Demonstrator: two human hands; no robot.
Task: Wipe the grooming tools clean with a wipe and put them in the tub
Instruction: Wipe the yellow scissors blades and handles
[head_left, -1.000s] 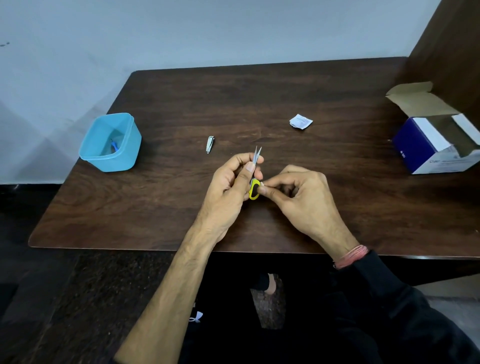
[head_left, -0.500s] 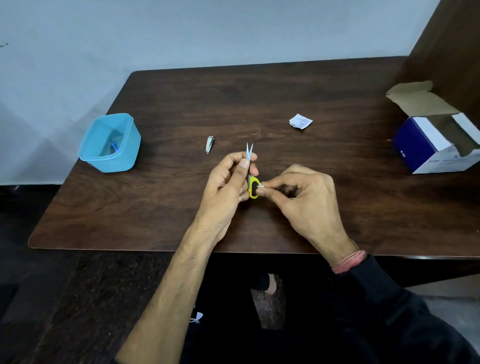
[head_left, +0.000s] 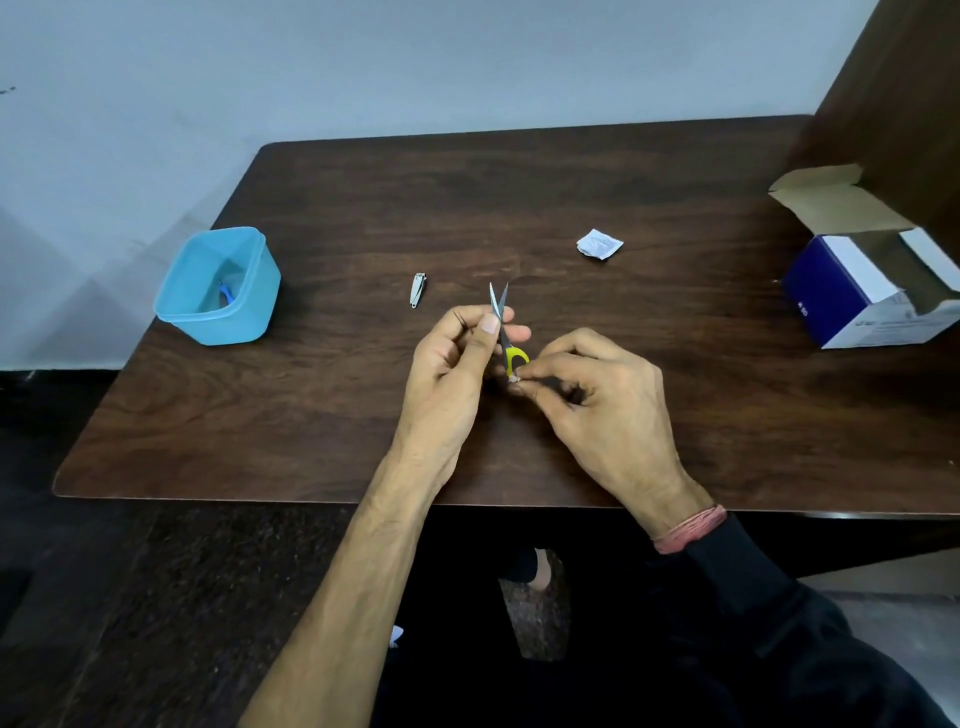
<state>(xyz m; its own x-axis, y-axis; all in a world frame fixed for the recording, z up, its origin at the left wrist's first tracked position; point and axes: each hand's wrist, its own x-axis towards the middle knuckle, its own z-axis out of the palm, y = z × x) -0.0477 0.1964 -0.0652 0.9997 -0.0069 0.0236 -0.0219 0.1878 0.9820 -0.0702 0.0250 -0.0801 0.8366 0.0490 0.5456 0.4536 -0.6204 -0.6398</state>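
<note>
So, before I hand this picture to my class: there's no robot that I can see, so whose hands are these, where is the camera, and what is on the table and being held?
There is no machine here. A person wears a camera on the head, looking down at both hands over a dark wooden table. The left hand holds small yellow-handled scissors with the blades parted and pointing away. The right hand pinches a small white wipe against the yellow handle. On the table lie a silver nail clipper, a torn white sachet, an open blue and white cardboard box and a light blue plastic tub with a small blue item inside.
</note>
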